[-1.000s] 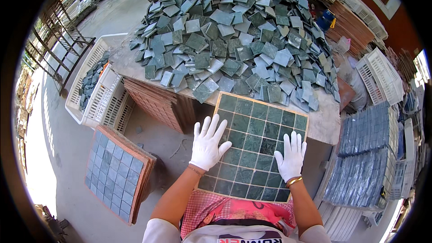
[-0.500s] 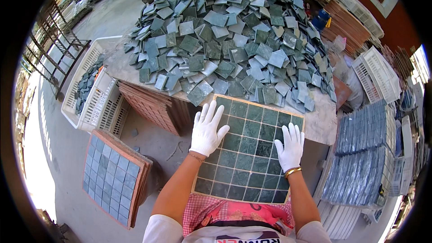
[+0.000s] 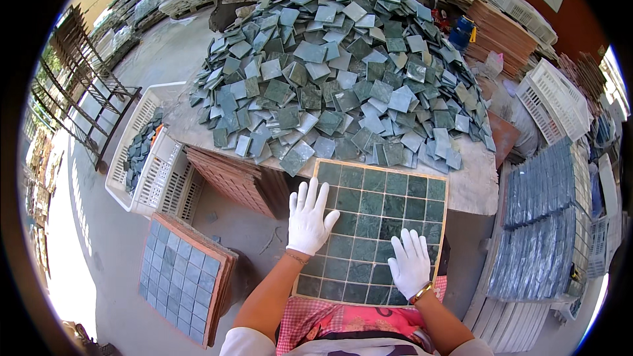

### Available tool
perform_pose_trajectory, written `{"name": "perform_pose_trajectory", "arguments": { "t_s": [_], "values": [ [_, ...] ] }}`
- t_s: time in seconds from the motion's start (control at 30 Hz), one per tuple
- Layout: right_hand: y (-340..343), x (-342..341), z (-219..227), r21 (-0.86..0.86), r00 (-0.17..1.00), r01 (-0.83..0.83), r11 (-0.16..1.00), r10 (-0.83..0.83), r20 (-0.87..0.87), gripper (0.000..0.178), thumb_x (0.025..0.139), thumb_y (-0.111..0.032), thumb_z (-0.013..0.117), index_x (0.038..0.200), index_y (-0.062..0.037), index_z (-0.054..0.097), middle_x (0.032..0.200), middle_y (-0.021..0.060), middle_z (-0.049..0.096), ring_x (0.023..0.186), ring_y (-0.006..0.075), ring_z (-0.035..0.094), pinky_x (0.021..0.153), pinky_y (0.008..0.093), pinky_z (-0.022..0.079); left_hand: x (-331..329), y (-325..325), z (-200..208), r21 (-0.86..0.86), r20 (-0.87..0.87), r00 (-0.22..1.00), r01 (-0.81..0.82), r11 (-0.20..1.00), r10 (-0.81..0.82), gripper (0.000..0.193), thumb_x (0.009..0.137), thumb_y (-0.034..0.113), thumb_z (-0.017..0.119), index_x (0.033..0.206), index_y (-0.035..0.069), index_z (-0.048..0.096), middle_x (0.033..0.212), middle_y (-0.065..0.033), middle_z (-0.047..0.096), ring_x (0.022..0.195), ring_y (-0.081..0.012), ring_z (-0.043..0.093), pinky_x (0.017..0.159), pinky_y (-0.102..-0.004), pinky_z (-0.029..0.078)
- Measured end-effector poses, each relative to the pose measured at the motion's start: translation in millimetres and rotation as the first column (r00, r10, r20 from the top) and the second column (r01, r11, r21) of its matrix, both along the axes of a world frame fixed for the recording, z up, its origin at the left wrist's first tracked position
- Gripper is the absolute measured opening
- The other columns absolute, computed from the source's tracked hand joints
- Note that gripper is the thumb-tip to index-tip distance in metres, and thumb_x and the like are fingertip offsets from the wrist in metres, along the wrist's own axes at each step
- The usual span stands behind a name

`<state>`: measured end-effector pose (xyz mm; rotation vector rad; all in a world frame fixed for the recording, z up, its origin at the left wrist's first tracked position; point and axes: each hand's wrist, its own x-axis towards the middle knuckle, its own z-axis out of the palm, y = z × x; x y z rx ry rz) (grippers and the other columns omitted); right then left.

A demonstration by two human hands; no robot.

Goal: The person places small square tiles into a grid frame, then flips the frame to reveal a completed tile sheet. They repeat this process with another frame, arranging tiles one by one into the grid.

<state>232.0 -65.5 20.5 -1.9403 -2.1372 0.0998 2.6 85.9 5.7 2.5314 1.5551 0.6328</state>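
A framed board of square dark green stone tiles (image 3: 361, 227) lies in front of me, its far edge by the table and its near edge at my pink checked apron (image 3: 300, 320). My left hand (image 3: 310, 217), in a white knitted glove, rests at the board's left edge with the fingers stretched out and the thumb over the tiles. Lying flat on tiles in the lower right part of the board is my right hand (image 3: 410, 264), gloved the same way, fingers extended. Neither hand grips a loose tile. Beyond the board, a big heap of loose grey-green tiles (image 3: 330, 86) covers the table (image 3: 471, 188).
Left of me stands a stack of tiled boards (image 3: 181, 280), with reddish boards (image 3: 241, 184) leaning under the table. White plastic crates (image 3: 158, 168) hold more tiles at the left. Bundled wrapped tile sheets (image 3: 537, 224) stand at the right, below another white crate (image 3: 554, 102).
My right hand has slid from the board's right edge inward and nearer to me. The left hand stays at the left edge, a little lower along it. The whole view has shifted slightly.
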Motion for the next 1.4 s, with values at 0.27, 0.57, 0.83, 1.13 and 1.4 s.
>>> {"name": "perform_pose_trajectory", "arguments": {
  "t_s": [0.27,0.57,0.83,1.13,1.4],
  "values": [
    [-5,-3,-3,0.01,0.999,-0.026,1.0,0.026,-0.027,0.052,0.078,-0.021,0.066,0.125,-0.0058,0.053,0.134,0.0196,0.047,0.128,0.0404,0.04,0.109,0.0544,0.029,-41,-79,3,-0.193,0.075,0.989,0.143,0.971,-0.131,0.067,0.085,0.037,0.064,0.139,0.005,0.043,0.146,-0.0227,0.036,0.133,-0.0434,0.034,0.11,-0.0497,0.029],
    [-8,-2,-10,0.047,1.0,-0.013,0.999,0.013,-0.014,0.051,0.075,-0.017,0.065,0.123,-0.0032,0.053,0.135,0.0232,0.046,0.129,0.0445,0.04,0.11,0.0576,0.027,-110,5,-102,-0.488,0.449,0.573,-0.486,0.725,0.686,0.061,0.092,0.026,0.058,0.142,-0.003,0.036,0.145,-0.0234,0.039,0.136,-0.0342,0.037,0.113,-0.0371,0.029],
    [-9,1,-4,0.041,0.999,-0.014,0.999,0.013,0.03,0.049,0.086,-0.022,0.058,0.132,-0.0062,0.05,0.141,0.0199,0.045,0.133,0.041,0.038,0.112,0.0534,0.026,-131,73,-128,-0.051,-0.223,0.827,-0.539,0.841,0.517,0.082,0.076,0.029,0.071,0.144,0.001,0.033,0.15,-0.0179,0.035,0.139,-0.0321,0.031,0.113,-0.05,0.02],
    [-6,-3,4,0.06,0.999,-0.007,0.998,0.003,0.052,0.045,0.092,-0.024,0.055,0.133,-0.0071,0.052,0.141,0.0182,0.047,0.134,0.0384,0.039,0.112,0.0517,0.027,-144,61,-117,0.099,-0.342,0.824,-0.447,0.889,0.452,0.066,0.074,0.021,0.066,0.132,-0.001,0.046,0.133,-0.0165,0.049,0.116,-0.0292,0.048,0.108,-0.0477,0.028],
    [-6,-6,11,0.067,0.998,0.002,0.998,-0.006,0.06,0.045,0.091,-0.024,0.056,0.132,-0.0078,0.052,0.141,0.0173,0.047,0.134,0.0379,0.039,0.113,0.05,0.027,-222,94,-105,-0.058,-0.499,0.867,-0.04,0.998,0.006,0.008,0.081,0.014,0.055,0.082,0.016,0.062,0.079,-0.0028,0.061,0.09,-0.0203,0.059,0.095,-0.0371,0.038]
  ]
}}
